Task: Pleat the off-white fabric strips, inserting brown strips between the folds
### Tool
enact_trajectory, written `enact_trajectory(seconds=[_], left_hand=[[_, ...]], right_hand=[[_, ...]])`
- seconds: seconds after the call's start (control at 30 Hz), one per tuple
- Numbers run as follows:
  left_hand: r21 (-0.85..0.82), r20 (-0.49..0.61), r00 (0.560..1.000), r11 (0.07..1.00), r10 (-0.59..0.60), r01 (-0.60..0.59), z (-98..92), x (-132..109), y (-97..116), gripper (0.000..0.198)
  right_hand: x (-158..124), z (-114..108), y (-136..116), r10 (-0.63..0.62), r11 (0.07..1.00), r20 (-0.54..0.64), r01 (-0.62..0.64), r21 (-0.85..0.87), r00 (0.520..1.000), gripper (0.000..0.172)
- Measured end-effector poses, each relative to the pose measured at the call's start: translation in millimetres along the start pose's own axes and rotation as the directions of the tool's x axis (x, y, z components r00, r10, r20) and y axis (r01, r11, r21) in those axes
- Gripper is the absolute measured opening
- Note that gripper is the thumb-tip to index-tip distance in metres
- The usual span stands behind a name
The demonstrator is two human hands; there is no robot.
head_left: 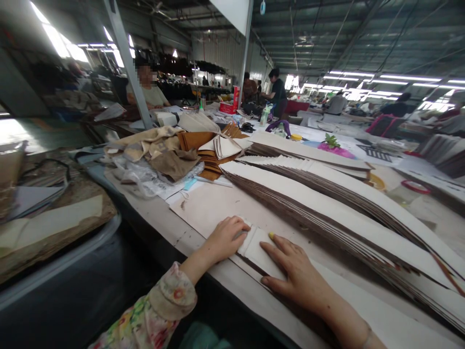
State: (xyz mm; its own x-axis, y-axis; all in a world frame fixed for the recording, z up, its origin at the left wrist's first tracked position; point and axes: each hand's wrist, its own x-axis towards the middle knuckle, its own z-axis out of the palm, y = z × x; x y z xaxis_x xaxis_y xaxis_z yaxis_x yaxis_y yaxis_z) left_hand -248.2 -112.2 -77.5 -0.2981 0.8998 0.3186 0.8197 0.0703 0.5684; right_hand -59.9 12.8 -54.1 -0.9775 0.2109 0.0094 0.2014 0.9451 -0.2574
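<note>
One wide worktop (269, 213) carries everything near the person's hands, its pale covering running off toward the far right. Across it lie long stacks of strips, white on top with darker edges below: a front stack (290, 191), a middle stack (348, 186) just behind it, and a rear stack (308, 148). Nearer the person, along the worktop's close edge, lies a white strip (257, 249) with a raised ridge across it, both hands resting on it. Beyond its far-left end sit crumpled beige cloth (145, 143), clear plastic (145, 179) and folded brown pieces (198, 140). A floral sleeve (156, 310) covers the left forearm. The right hand (290, 264) lies on the strip with its fingers spread and loose; the left hand (227, 237) has bent fingers at the strip's far end, and whether they pinch it I cannot tell. Smaller are a pink-rimmed tape roll (416, 186) at the right and, smallest, a yellow patch (271, 235) on a right fingertip
</note>
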Motion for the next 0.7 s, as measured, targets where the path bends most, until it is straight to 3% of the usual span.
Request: enact_trajectory(seconds=[0.17,0.27,0.4,0.53,0.7], left_hand=[[-0.320,-0.096,0.971,0.931,-0.218,0.177,3.2,-1.0,-10.0,0.039],[-0.423,-0.117,0.953,0.883,-0.278,0.206,4.1,-2.3,-13.0,0.041],[-0.335,-0.113,0.961,0.920,-0.253,0.204,2.6,-3.0,-9.1,0.043],[-0.212,-0.093,0.977,0.962,-0.194,0.171,2.1,-3.0,-5.3,0.044],[-0.147,-0.099,0.985,0.981,-0.143,0.128,4.3,-2.7,-6.7,0.046]], right_hand=[[-1.6,-0.2,0.4,-0.010,1.000,-0.018,0.009,-0.011,1.000,0.058],[-3.3,-2.9,0.5,-0.048,0.998,-0.033,0.047,-0.037,0.998,0.052],[-3.0,-0.1,-5.6,-0.122,0.978,-0.045,0.112,-0.174,0.992,0.047],[-1.3,14.0,-15.7,-0.132,0.935,-0.096,0.092,-0.341,0.987,0.048],[0.2,28.8,-17.0,-0.149,0.897,-0.131,0.078,-0.434,0.980,0.053]])
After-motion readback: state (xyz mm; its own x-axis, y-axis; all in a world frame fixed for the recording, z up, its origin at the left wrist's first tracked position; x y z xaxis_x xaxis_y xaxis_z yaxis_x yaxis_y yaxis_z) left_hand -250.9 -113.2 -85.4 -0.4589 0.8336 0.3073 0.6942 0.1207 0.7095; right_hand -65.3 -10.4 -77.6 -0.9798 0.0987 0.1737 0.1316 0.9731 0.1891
